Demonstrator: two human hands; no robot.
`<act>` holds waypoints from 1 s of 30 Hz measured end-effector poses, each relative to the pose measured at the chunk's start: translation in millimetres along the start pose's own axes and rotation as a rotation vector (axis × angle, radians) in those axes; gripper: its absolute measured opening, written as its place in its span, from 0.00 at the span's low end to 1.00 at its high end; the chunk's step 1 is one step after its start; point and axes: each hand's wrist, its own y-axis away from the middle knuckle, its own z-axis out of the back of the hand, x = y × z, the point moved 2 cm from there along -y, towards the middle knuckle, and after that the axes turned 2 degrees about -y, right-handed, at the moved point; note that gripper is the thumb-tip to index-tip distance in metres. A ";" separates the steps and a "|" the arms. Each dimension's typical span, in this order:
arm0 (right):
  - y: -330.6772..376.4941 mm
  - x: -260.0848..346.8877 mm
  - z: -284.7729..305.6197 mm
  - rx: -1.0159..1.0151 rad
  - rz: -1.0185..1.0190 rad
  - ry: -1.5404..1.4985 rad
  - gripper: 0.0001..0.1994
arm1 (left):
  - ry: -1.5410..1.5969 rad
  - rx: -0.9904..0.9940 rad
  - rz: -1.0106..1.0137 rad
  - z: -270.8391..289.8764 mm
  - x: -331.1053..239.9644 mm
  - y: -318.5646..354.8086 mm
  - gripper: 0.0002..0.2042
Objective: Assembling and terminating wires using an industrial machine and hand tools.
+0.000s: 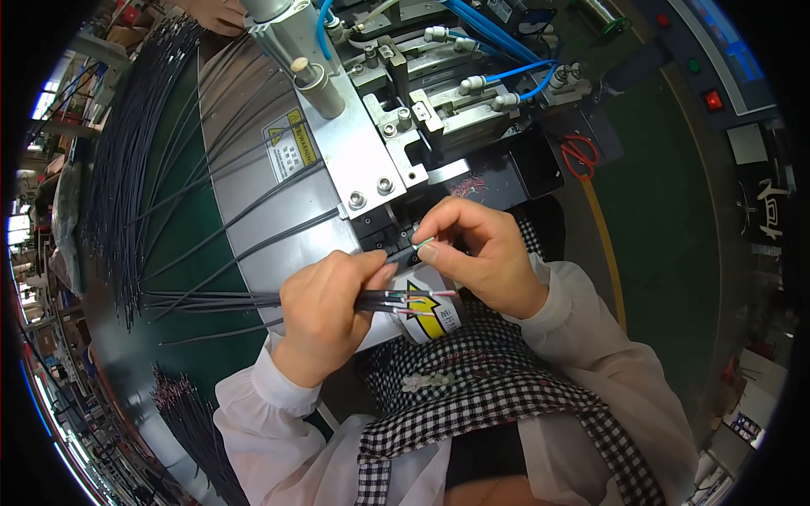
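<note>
From where I'm standing: left hand [325, 305] pinching a black cable [405, 255] between thumb and forefinger, other fingers closed round a cable bundle [211, 299], red, white and green cores poking out past the palm. Right hand [489, 253] pinching green wire [424, 243] at that cable's tip. Cable sits just in front of the metal press [359, 164]. More black cables [139, 169] on the green table [198, 240], left.

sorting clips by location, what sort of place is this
Likely a factory workshop for wiring work: there's a metal machine with blue tubes, a long pile of dark cables, and more cables in the left hand.
</note>
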 end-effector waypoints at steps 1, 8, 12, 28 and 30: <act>0.4 -2.5 0.5 0.002 -0.057 -0.080 0.05 | 0.046 -0.028 0.037 -0.3 -0.6 -1.6 0.08; 0.2 -2.5 -0.2 -0.018 -0.054 -0.082 0.05 | 0.197 0.047 0.211 -1.3 -5.6 -3.0 0.06; -0.4 0.5 1.1 -0.013 0.089 0.015 0.04 | 0.278 0.100 0.252 -0.6 -5.4 -5.3 0.05; -8.0 2.5 19.5 0.145 -0.235 -0.079 0.02 | -0.142 0.083 -0.104 6.2 -10.3 -16.0 0.11; -7.8 -0.1 19.0 0.085 -0.169 0.067 0.02 | -0.210 0.058 -0.123 1.4 -11.7 -17.6 0.11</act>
